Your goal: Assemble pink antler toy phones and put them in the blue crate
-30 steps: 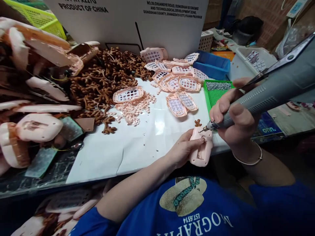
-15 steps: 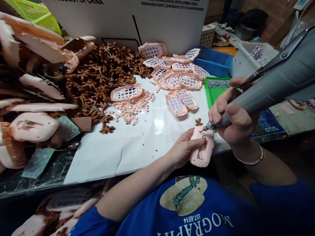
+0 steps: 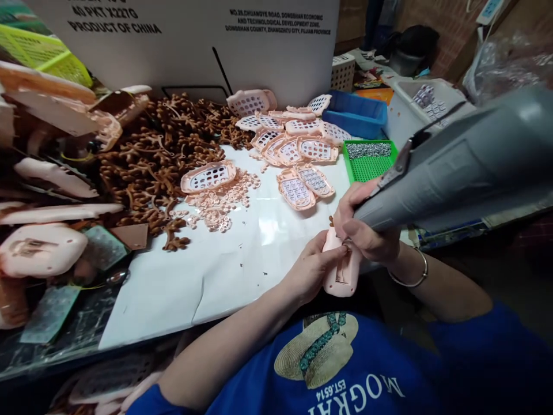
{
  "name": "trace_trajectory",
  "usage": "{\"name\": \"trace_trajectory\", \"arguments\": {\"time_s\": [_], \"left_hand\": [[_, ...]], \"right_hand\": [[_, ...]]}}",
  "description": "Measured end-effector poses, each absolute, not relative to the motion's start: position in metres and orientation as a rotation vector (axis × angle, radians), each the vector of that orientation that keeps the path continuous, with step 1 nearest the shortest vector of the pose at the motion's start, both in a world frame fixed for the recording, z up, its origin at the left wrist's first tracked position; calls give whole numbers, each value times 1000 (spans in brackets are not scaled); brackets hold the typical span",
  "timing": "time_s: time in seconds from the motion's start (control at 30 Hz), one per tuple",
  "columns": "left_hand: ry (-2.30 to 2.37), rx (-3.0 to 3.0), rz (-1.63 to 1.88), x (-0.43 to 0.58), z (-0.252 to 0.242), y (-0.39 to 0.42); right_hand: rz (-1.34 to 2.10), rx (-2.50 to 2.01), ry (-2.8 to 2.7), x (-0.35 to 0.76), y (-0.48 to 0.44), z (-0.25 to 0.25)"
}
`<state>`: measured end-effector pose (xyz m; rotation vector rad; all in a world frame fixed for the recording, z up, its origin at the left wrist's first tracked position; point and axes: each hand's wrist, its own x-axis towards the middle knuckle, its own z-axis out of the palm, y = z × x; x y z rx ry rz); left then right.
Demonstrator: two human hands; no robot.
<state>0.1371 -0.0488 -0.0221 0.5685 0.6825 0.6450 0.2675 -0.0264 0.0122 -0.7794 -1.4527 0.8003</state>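
My left hand (image 3: 309, 268) is closed on a pink toy phone casing (image 3: 345, 283), its thumb lying over the long recess in the back. My right hand (image 3: 367, 233) is wrapped around the front end of a grey electric screwdriver (image 3: 436, 178) with a metal lever along its body. The fingers of that hand cover the upper part of the casing, so the screwdriver's tip is hidden. A small brown antler-shaped piece (image 3: 331, 221) peeks out at the casing's top. Small screws (image 3: 369, 150) fill the back of a green tray (image 3: 367, 170) beyond my right hand.
Brown antler-shaped pieces (image 3: 159, 144) are heaped at the back left, near small pink rings (image 3: 216, 210). Pink shells with keypads (image 3: 298, 193) lie mid-table. Behind stand a large carton (image 3: 190, 52) and a blue bin (image 3: 358, 118). Pink casings (image 3: 43, 251) with green boards crowd the left.
My right hand has come down closer over the casing, hiding the screwdriver tip that showed before. The screwdriver now lies flatter. The whole view has shifted slightly.
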Motion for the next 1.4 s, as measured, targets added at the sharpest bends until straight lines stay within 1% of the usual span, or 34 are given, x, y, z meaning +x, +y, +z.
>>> {"name": "trace_trajectory", "arguments": {"time_s": [0.13, 0.27, 0.37, 0.43, 0.5, 0.57, 0.73, 0.8, 1.13, 1.3, 1.4], "left_hand": [[704, 585, 612, 135, -15, -53], [734, 605, 493, 122, -14, -69], [650, 566, 320, 113, -21, -83], [589, 530, 225, 111, -25, -89], [568, 510, 203, 111, -26, -89], [565, 512, 270, 114, -23, -83], [675, 529, 668, 122, -10, -55], [713, 503, 766, 123, -10, -46], [660, 438, 839, 126, -19, -38], [659, 390, 870, 128, -21, -37], [641, 378, 881, 129, -23, -38]], "right_hand": [[907, -657, -1288, 279, -17, 34], [609, -695, -1239, 309, 1, 53], [431, -803, -1224, 330, 20, 44], [379, -828, -1204, 337, 31, 31], [367, -829, -1180, 338, 39, 19], [373, -835, -1168, 336, 44, 13], [397, -887, -1168, 329, 50, 10], [402, -921, -1169, 329, 51, 10], [412, -899, -1163, 330, 51, 7], [386, -849, -1153, 325, 41, 30], [453, -768, -1166, 310, 17, 48]]}}
